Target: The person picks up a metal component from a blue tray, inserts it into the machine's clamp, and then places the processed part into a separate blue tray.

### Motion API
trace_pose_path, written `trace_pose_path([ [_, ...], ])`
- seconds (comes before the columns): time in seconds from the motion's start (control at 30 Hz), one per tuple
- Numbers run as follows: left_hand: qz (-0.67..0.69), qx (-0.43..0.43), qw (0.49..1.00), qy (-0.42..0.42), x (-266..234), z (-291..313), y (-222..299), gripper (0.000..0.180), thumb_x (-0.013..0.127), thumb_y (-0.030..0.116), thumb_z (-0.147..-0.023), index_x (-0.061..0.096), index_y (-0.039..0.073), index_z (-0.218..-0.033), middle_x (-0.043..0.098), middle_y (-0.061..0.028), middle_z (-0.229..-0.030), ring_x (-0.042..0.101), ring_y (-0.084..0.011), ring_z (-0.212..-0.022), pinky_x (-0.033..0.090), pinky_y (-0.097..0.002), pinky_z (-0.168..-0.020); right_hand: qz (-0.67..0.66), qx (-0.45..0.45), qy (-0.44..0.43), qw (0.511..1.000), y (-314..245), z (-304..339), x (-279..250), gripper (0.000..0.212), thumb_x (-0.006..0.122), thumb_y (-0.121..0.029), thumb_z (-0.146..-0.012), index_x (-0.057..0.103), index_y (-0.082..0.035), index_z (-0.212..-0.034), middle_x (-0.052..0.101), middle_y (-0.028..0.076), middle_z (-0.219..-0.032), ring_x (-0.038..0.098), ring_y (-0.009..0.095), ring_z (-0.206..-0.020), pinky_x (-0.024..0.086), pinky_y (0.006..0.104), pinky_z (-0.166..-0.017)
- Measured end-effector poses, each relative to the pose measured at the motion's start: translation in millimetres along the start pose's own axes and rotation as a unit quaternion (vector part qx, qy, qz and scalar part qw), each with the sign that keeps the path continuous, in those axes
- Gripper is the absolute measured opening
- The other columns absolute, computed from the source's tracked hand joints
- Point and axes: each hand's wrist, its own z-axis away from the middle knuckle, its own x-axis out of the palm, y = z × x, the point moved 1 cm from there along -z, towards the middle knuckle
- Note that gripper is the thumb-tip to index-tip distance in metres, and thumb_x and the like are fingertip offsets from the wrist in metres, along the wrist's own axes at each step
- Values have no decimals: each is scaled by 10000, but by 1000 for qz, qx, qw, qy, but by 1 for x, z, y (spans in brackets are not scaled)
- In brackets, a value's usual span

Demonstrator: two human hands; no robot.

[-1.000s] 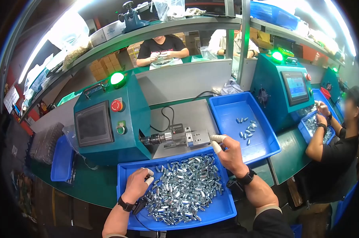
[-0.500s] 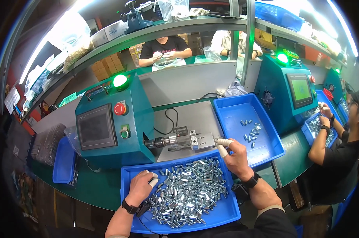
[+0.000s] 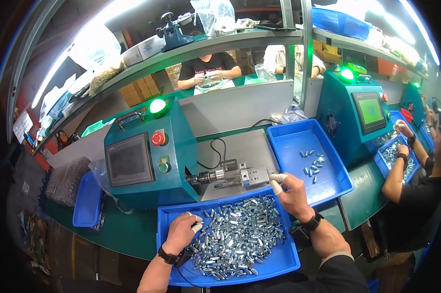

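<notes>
My left hand (image 3: 182,230) hangs over the left side of a blue tray (image 3: 168,215) heaped with small shiny metal cylindrical parts (image 3: 237,239). Its fingertips, in pale finger covers, are closed together; whatever lies between them is too small to make out. My right hand (image 3: 293,193), wearing similar covers, has thumb and fingers pinched at the right end of a metal fixture block (image 3: 254,176). What those fingertips hold is hidden. The block sits in line with the chuck (image 3: 206,177) of a green machine (image 3: 176,146) whose lamp glows green.
A second blue tray (image 3: 291,141) at the right holds several metal parts. Beyond it stands another green machine (image 3: 350,117) with a lit screen, and a co-worker's arms (image 3: 401,171) reach over a tray. A shelf (image 3: 220,41) crosses overhead. Another person's hands (image 3: 208,78) work across the bench.
The whole view has shifted, so the scene sits slightly lower and further right. Both my hands keep nearly the same places, left over the heaped tray and right at the block's end.
</notes>
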Motion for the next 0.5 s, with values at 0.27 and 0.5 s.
trace_pose_path([
  [0.27,-3,9,1000,-3,-1,3,6,153,828,96,-882,786,71,-1027,723,-114,-954,702,-354,-933,561,-444,-813,-22,20,-1,1000,3,2,0,139,786,-31,-945,802,-18,-1082,800,127,-946,698,153,-711,536,286,-629],
  [0.5,-5,12,1000,9,1,3,4,169,823,104,-884,776,72,-1044,722,-116,-951,703,-353,-930,560,-450,-805,-31,25,-6,999,5,0,3,155,768,-46,-946,785,-17,-1098,762,141,-916,709,213,-695,546,320,-625],
])
